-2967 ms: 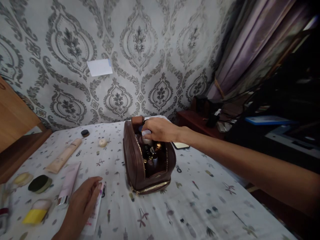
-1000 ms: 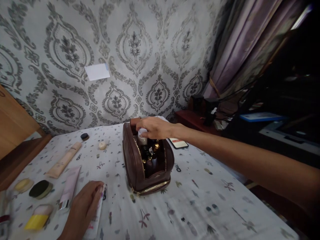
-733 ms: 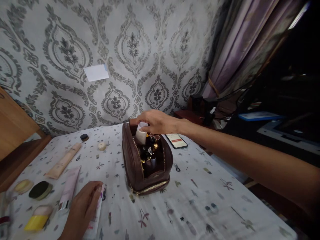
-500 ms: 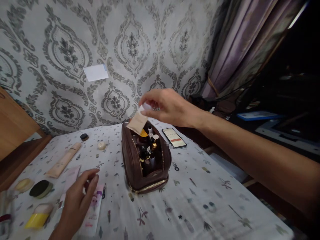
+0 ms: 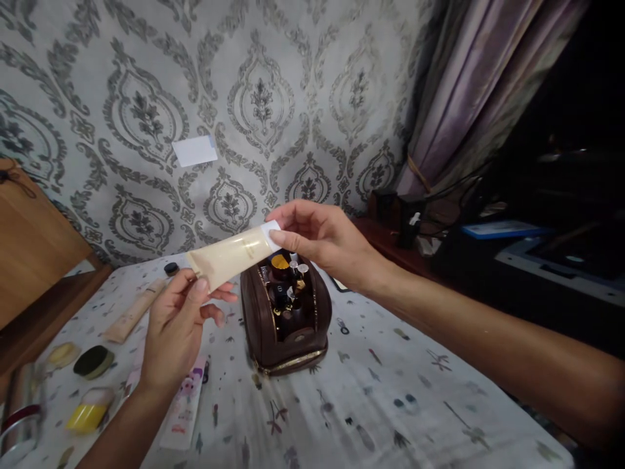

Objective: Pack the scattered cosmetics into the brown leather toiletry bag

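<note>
A cream-coloured squeeze tube [image 5: 232, 254] with a white cap is held tilted above the table. My right hand [image 5: 325, 244] grips it by the cap, thumb in front. My left hand [image 5: 178, 319] pinches the flat crimped end between thumb and forefinger, its other fingers apart. Behind and below the tube stands an open brown cosmetic bag [image 5: 261, 326], its zipper spread. Small bottles with white, gold and black caps [image 5: 291, 286] and a yellow-orange lid [image 5: 280, 262] show inside it. The tube covers part of the bag's far left rim.
Left on the patterned cloth lie a beige tube [image 5: 134, 311], a dark round jar [image 5: 94, 362], a yellow-based jar [image 5: 88, 417], a pink-and-white packet [image 5: 183, 413] and a small black cap [image 5: 171, 268]. A phone [image 5: 340, 284] lies partly hidden behind my right forearm.
My right hand has drawn the cream tube up out of the bag and turned it leftward. My left hand has risen from over the table and taken the tube's flat end.
</note>
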`<state>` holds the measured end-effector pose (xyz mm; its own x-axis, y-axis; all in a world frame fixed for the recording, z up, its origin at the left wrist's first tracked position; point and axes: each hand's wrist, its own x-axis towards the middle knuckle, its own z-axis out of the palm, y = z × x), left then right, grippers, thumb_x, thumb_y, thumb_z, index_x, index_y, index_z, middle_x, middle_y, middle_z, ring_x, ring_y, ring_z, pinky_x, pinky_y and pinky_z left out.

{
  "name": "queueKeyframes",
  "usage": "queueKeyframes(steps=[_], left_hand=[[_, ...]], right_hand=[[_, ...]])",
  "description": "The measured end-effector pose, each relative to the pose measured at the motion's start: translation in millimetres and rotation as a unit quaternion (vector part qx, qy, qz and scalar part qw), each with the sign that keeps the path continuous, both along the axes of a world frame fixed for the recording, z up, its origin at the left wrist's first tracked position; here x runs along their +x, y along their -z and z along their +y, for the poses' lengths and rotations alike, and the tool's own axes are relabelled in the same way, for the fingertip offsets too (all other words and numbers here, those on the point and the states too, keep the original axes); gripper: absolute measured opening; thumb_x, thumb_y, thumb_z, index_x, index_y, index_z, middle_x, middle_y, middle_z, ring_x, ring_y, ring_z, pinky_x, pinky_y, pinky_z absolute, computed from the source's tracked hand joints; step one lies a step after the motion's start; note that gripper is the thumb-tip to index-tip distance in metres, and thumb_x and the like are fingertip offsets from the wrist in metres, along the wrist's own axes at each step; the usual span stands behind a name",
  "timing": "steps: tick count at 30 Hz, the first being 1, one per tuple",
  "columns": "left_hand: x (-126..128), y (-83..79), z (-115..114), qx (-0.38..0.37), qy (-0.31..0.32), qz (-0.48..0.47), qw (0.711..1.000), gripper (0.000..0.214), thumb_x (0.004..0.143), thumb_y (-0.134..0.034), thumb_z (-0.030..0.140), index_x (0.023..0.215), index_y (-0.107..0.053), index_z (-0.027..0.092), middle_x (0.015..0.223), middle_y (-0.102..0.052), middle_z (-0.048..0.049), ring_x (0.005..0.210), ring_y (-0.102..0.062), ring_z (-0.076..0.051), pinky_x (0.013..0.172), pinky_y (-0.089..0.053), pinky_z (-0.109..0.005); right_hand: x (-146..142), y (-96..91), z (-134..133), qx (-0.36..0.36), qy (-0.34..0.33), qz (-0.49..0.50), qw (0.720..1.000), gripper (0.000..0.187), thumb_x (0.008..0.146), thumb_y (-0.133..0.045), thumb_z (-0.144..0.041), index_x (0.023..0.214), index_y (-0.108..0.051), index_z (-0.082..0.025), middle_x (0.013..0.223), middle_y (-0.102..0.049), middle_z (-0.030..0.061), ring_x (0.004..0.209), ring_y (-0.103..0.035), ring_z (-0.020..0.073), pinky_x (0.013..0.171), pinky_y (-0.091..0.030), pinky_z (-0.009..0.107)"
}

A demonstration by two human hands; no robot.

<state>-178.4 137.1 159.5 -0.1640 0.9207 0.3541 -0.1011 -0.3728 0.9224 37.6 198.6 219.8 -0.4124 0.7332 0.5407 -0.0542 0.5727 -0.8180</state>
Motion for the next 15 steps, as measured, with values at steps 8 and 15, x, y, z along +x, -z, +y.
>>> queueKeyframes(steps=[8,15], left_hand=[[-23,-33.7,33,0.076,-0.064,0.102,0.99,0.018,0.081,-0.07,0.033,0.08,-0.061,0.018,0.065,-0.068,0.0007,0.055,-0.065,-0.012,0.05,-0.052,-0.02],[-14,-62.8,66,0.185,-0.071,0.487,0.851,0.021,0.092,-0.05,0.029,0.078,-0.062,0.019,0.062,-0.063,0.0019,0.057,-0.06,-0.013,0.058,-0.044,-0.024]], right_hand=[[-5,26.2,15,0.058,0.036,-0.072,0.995,0.021,0.085,-0.066,-0.026,0.104,-0.063,-0.017,0.094,-0.069,0.0044,0.086,-0.065,0.0151,0.078,-0.051,0.029],[13,43.4,28,0.188,0.169,-0.246,0.936,0.019,0.086,-0.058,-0.013,0.101,-0.069,-0.015,0.103,-0.071,0.0099,0.096,-0.064,0.0222,0.089,-0.047,0.038]])
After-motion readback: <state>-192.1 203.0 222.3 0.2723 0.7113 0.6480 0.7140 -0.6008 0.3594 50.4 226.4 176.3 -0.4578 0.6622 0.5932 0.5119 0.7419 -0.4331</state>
